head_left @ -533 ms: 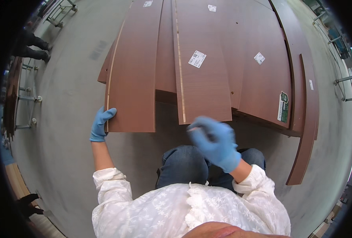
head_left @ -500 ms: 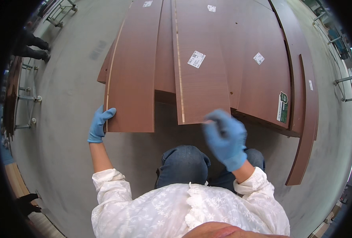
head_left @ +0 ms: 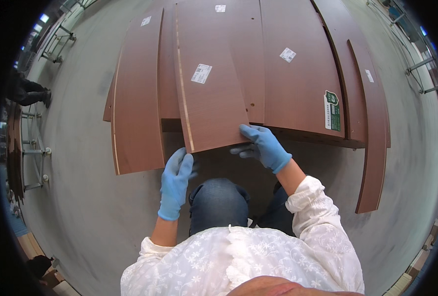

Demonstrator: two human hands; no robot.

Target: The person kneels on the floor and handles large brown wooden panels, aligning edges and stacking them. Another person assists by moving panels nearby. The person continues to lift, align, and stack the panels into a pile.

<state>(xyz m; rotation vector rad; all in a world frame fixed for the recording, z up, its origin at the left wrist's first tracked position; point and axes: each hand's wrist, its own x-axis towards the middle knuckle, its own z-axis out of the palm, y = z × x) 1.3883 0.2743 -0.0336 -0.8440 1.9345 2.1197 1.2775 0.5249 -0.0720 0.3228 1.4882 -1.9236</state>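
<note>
My left hand (head_left: 173, 185), in a blue glove, is at the near left corner of a long brown board (head_left: 214, 111). Its fingertips touch that corner, and some of its fingers are blurred beneath it. At the near right corner, my gloved right hand (head_left: 266, 148) pinches the same board, thumb on top and fingers below. This board has a pale strip down its left edge and a white label (head_left: 201, 73). It lies across larger brown panels, its near end jutting toward my knees. A second long board (head_left: 138, 108) lies to the left, apart from both hands.
A wide panel (head_left: 298, 84) with a green and white sticker (head_left: 332, 111) lies to the right. Beyond it, a narrow brown strip (head_left: 372, 172) juts toward me. Wheeled metal racks (head_left: 34, 150) stand at the left, where another person's legs (head_left: 31, 93) show.
My left hand has left the left board and come to the middle board's corner. My right hand now grips that board's right corner. The middle board has turned slightly, and the view has shifted.
</note>
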